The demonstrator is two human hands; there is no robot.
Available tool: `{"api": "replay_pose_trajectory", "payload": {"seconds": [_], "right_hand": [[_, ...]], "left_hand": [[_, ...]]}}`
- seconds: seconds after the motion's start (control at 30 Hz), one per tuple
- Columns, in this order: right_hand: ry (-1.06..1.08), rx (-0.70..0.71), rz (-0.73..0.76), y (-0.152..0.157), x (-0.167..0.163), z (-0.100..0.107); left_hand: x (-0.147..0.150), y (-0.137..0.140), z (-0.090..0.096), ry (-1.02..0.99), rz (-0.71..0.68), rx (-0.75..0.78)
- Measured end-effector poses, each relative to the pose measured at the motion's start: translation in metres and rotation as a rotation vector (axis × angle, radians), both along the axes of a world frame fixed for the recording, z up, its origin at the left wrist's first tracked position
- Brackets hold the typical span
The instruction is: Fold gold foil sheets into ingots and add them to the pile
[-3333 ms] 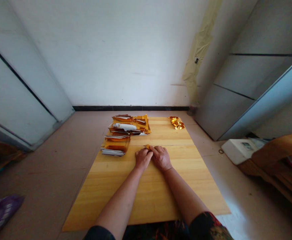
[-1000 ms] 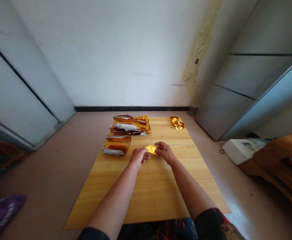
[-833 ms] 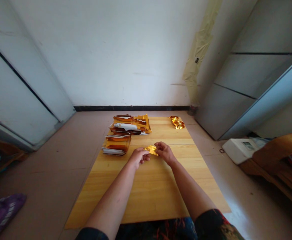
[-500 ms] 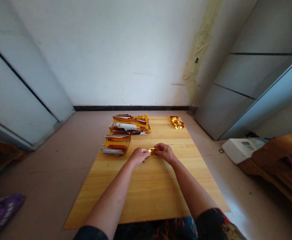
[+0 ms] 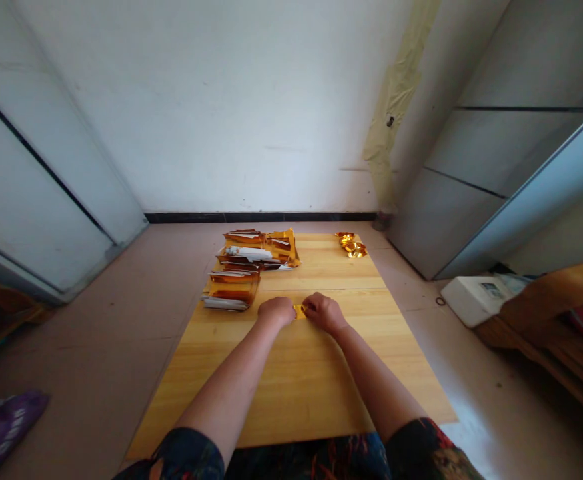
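Note:
Between my two hands is a small piece of shiny gold foil (image 5: 299, 311), low over the middle of the wooden table (image 5: 291, 373). My left hand (image 5: 277, 311) is closed on its left end, knuckles up, with the fingertips mostly hidden. With thumb and fingers together, my right hand (image 5: 325, 311) pinches the right end. Two folded pieces of gold foil (image 5: 356, 249) lie at the far right corner of the table. Left of my hands are stacks of flat gold-and-white sheets (image 5: 231, 288), with a further gold bundle (image 5: 286, 247) behind them.
A white wall (image 5: 251, 120) with a black skirting stands beyond the table. Grey cabinets (image 5: 501, 153) rise on the right, near a white box (image 5: 471, 300) and wooden furniture (image 5: 536, 313). A purple bag (image 5: 6, 427) lies on the floor at left.
My left hand has turned over knuckles up and moved slightly right. My right hand has come down a little. The foil between them now looks flatter and sits a bit lower.

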State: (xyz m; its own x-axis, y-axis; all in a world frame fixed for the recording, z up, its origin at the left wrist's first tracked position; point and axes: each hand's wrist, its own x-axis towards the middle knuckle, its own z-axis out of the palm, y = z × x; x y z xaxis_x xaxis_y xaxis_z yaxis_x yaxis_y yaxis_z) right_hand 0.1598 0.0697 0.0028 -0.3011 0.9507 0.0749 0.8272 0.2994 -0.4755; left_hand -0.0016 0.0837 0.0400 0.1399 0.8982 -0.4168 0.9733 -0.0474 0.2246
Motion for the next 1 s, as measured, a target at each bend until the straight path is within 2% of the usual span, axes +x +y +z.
{"api": "replay_pose_trajectory", "payload": {"seconds": [0.1, 0.17, 0.3, 0.37, 0.5, 0.83, 1.0], "right_hand": [[-0.013, 0.031, -0.014, -0.004, 0.000, -0.001], [-0.044, 0.022, -0.045, -0.006, -0.002, 0.002], [-0.176, -0.031, -0.105, -0.007, -0.010, 0.008], [-0.227, -0.005, -0.102, -0.009, -0.014, 0.007], [-0.283, 0.092, -0.014, -0.013, -0.013, 0.001], [-0.141, 0.296, 0.210, -0.011, 0.017, -0.015], [-0.165, 0.347, 0.276, -0.019, 0.031, -0.014]], "left_hand": [[-0.001, -0.005, 0.002, 0.033, -0.012, 0.087], [-0.003, -0.011, 0.002, 0.003, -0.067, 0.159], [-0.009, -0.021, -0.008, -0.087, -0.189, 0.232], [-0.012, -0.024, -0.015, -0.111, -0.242, 0.267], [-0.015, -0.026, -0.022, -0.109, -0.269, 0.278], [-0.011, -0.022, -0.018, -0.073, -0.298, 0.251], [-0.011, -0.022, -0.018, -0.082, -0.296, 0.227]]}}
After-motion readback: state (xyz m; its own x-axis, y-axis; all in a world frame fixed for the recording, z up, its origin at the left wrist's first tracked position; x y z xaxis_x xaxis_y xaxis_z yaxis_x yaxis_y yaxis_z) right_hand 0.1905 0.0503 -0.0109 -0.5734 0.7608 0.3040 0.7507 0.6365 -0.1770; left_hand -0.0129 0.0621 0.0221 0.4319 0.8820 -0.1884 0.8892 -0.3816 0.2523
